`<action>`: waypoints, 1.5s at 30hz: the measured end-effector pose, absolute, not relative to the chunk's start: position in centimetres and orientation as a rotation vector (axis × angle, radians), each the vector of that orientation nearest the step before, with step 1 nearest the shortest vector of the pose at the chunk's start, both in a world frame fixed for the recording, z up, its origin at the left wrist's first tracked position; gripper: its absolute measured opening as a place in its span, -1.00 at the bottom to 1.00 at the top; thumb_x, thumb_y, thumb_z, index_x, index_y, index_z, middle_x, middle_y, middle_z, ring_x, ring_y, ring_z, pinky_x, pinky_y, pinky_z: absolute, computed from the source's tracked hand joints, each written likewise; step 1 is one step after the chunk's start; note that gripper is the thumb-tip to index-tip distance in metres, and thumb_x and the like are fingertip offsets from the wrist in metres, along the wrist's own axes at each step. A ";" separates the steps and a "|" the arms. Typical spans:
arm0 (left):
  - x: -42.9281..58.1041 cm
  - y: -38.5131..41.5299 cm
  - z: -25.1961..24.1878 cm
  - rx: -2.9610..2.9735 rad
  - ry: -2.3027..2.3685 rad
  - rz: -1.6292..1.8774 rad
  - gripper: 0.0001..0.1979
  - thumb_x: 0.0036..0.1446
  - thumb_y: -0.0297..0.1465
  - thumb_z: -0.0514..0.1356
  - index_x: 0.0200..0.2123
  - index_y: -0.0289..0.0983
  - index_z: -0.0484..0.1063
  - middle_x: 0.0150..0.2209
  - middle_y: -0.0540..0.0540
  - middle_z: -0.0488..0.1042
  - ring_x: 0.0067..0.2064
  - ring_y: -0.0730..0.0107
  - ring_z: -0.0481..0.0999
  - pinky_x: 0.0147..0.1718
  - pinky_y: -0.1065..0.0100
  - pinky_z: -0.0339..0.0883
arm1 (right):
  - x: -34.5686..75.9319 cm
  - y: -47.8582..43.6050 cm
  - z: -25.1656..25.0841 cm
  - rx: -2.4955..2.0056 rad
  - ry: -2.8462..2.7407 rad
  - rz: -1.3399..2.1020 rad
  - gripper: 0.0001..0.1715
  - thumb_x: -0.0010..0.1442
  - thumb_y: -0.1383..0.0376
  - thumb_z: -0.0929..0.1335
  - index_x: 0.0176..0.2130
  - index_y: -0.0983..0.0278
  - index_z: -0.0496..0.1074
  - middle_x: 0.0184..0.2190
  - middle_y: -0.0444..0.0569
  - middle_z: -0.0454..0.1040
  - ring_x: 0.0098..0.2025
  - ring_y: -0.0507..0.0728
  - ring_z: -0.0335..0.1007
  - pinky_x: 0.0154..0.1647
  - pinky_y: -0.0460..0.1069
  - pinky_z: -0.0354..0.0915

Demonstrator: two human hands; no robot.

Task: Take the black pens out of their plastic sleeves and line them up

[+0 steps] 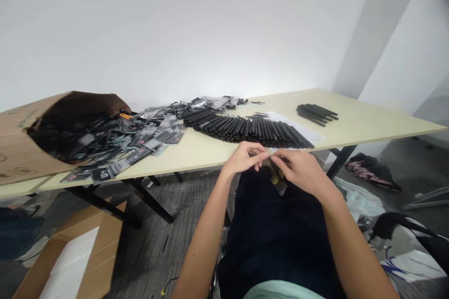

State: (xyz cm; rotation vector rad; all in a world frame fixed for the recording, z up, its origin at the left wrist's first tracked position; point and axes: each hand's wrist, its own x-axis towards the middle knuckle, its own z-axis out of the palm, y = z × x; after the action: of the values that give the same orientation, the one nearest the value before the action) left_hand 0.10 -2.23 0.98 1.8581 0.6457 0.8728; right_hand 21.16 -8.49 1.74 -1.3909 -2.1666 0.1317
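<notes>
the left hand (243,159) and right hand (300,173) are pinching a small clear packet (277,178) just off the worktop's (365,114) front edge, fingers closed; black sticks (249,131) are lying fanned along that edge, many packets (150,138) still heaping toward its left end.

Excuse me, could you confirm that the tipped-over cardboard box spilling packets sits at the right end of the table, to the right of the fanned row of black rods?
Not quite: the head view shows the cardboard box at the left end of the table, to the left of the fanned row of black rods. It is tipped over and spilling packets, as you said.
</notes>
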 end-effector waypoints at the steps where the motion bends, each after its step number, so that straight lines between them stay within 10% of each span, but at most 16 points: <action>1: 0.1 -2.2 1.0 1.856 0.646 0.874 -0.60 0.23 -0.10 0.33 -0.32 -0.40 0.55 -0.52 -0.02 0.48 -0.57 0.51 0.49 -0.50 0.46 0.37 | 21.3 -8.5 1.8 -1.385 -2.169 0.131 -0.64 0.48 0.12 0.23 -0.22 0.19 0.52 -0.40 -0.06 0.59 -0.37 0.17 0.49 -0.36 0.00 0.10; 45: 0.3 -2.3 1.0 1.931 0.716 0.738 -0.51 0.24 -0.01 0.28 -0.29 -0.41 0.58 -0.48 0.00 0.42 -0.60 0.60 0.27 -0.65 0.51 0.11 | 22.0 -8.0 1.5 -1.177 -2.249 0.232 -0.91 0.42 0.30 0.25 -0.18 0.21 0.32 -0.26 0.01 0.60 -0.29 0.20 0.52 -0.28 0.00 0.23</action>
State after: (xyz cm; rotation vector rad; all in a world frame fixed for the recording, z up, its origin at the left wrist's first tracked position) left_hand 0.31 -2.33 1.03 1.9311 0.7158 0.7380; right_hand 22.03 -8.05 1.45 -1.1774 -2.2489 0.2323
